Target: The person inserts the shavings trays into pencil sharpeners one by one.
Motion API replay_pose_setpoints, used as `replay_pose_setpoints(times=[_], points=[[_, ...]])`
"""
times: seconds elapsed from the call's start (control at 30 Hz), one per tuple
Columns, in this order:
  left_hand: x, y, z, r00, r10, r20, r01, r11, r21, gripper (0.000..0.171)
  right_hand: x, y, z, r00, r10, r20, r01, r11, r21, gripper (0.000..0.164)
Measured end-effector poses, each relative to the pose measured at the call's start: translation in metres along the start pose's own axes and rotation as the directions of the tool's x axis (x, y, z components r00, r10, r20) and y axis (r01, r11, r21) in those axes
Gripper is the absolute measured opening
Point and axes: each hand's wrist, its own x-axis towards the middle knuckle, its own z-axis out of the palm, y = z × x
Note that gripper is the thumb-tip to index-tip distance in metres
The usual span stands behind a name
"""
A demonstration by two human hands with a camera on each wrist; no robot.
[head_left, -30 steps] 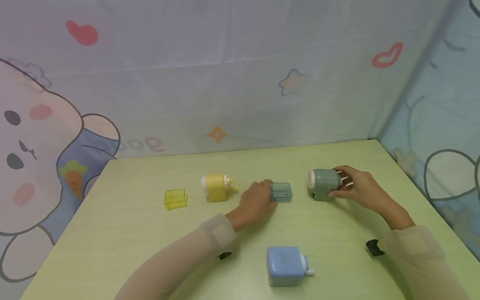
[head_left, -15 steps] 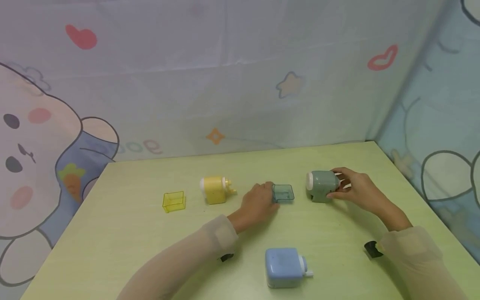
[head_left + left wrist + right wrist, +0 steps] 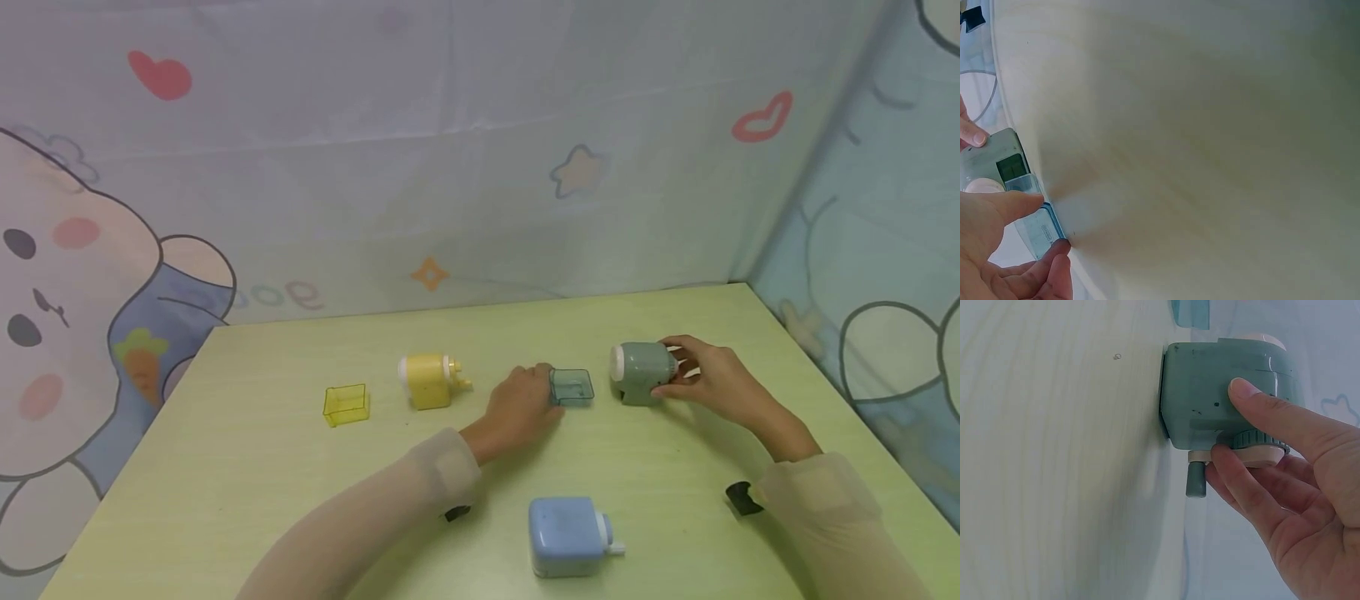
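My left hand point(image 3: 521, 407) pinches a clear blue-green shavings drawer point(image 3: 572, 387) by its sides, thumb and fingers on opposite edges in the left wrist view. To its right, my right hand point(image 3: 716, 381) holds a green crank pencil sharpener point(image 3: 645, 373) at the crank end. In the right wrist view the thumb point(image 3: 1272, 406) lies on the sharpener's body, with fingers around the pale crank arm point(image 3: 1260, 456). A dark square opening point(image 3: 1012, 167) in the sharpener faces the drawer in the left wrist view. A narrow gap separates them in the head view.
A yellow pencil sharpener point(image 3: 429, 382) stands left of my left hand, with a clear yellow drawer point(image 3: 347, 406) farther left. Nearer me sits a blue sharpener point(image 3: 566, 537) with a white crank. A printed cloth point(image 3: 480, 167) hangs behind the table point(image 3: 247, 483).
My left hand has slid the drawer a little to the right, closer to the green sharpener. The right hand keeps its hold, and the view has shifted slightly.
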Motion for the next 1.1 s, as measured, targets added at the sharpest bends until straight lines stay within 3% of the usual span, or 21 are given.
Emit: replay_pose_setpoints(times=[1.1], points=[[0.016,0.014,0.006,1.0,0.013,0.009,-0.013,0.999,-0.039,0.053,0.0,-0.002,-0.001,1.0,0.008,0.007,-0.008,1.0,0.006,0.063]])
